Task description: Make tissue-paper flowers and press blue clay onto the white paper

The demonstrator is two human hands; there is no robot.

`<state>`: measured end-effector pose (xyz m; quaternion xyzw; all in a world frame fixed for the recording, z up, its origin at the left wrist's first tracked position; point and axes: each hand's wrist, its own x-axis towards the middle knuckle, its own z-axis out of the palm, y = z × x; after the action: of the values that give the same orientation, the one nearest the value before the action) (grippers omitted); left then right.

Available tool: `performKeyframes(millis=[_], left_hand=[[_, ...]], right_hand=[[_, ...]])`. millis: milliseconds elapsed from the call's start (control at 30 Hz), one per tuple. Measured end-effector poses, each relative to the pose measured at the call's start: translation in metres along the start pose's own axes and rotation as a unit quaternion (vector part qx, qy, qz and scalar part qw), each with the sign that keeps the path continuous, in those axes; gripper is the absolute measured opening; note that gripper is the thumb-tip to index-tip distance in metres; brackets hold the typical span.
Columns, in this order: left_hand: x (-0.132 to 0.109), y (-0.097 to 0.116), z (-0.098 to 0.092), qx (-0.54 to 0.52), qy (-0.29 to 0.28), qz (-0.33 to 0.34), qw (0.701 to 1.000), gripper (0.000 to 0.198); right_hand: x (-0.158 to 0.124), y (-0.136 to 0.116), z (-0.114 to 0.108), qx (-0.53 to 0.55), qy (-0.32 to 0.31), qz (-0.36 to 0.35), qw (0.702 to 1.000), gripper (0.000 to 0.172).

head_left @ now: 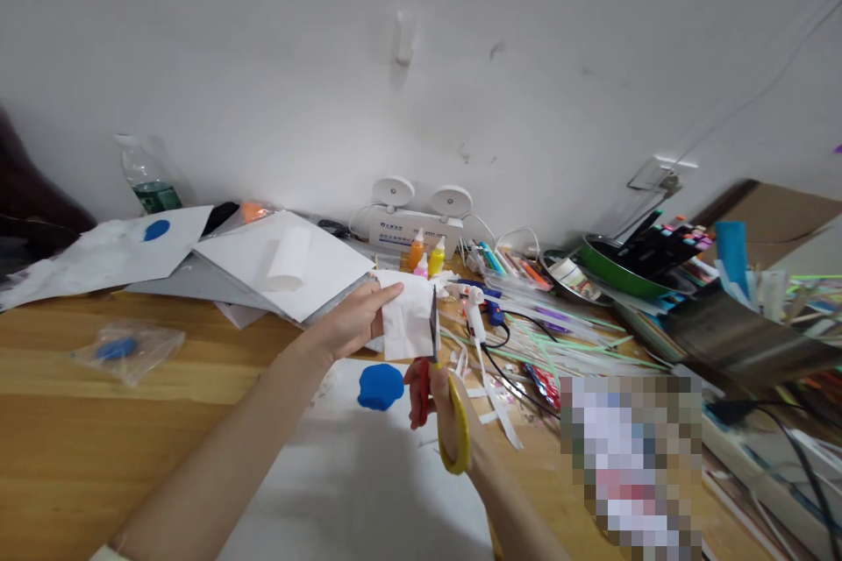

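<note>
A piece of white paper (408,320) is pinched at its upper left by my left hand (352,316), thumb on the front. My right hand (438,403) is wrapped round the handles of scissors (453,429), one red and one yellow. The blades point upward along the paper's right edge. Below the piece lies a flat blue lump (381,387) on a large white sheet (374,491), which covers the desk between my forearms.
A glue gun (474,316) with a black cable and many thin strips lie at the right. Markers fill a green bowl (618,267). Small paint bottles (437,257) stand behind my hands. A plastic bag (132,351) lies left; a bottle (148,180) stands by the wall.
</note>
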<state>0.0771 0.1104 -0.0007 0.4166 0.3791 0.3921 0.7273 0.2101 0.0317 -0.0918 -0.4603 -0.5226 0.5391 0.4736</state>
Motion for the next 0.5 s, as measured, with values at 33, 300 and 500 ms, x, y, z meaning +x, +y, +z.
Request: performKeyframes(millis=[33,300,500], left_hand=[[0.000,0.000,0.000,0.003,0.000,-0.003,1.000,0.014],[0.000,0.000,0.001,0.012,-0.007,-0.023,1.000,0.014],[-0.001,0.000,0.002,-0.002,-0.028,-0.020,0.999,0.012]], right_hand=[[-0.001,-0.001,0.000,-0.001,0.005,0.001,1.000,0.068],[-0.004,-0.008,0.003,0.013,0.037,-0.003,0.999,0.065],[-0.007,-0.015,0.004,-0.017,0.048,-0.020,0.999,0.062]])
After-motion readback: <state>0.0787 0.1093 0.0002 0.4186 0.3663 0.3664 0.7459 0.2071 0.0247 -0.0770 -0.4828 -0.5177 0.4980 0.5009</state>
